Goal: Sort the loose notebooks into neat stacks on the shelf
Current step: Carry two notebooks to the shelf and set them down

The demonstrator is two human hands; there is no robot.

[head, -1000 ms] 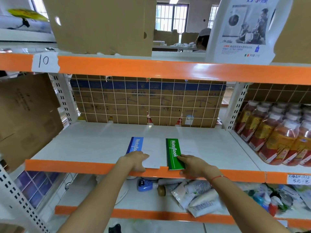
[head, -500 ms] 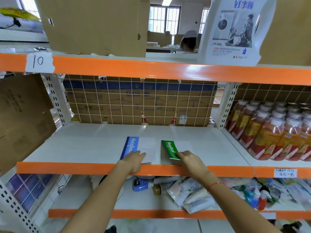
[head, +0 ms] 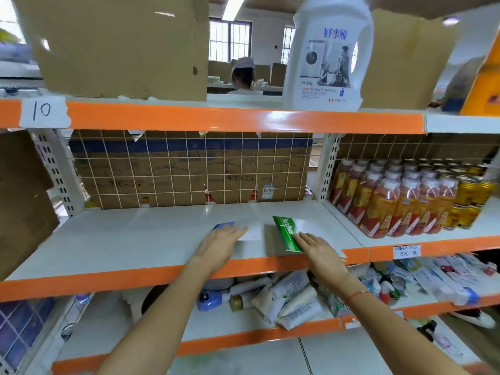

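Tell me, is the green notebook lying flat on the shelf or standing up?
Lying flat. The green notebook rests cover-up on the white shelf, with the right hand laid on it.

The left hand covers most of the blue notebook. The right hand hides part of the green notebook. Price tag writing is too small to read.

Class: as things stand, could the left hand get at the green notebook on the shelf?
Probably yes. The left hand rests on the blue notebook; only bare shelf separates it from the green notebook, which the right hand already touches.
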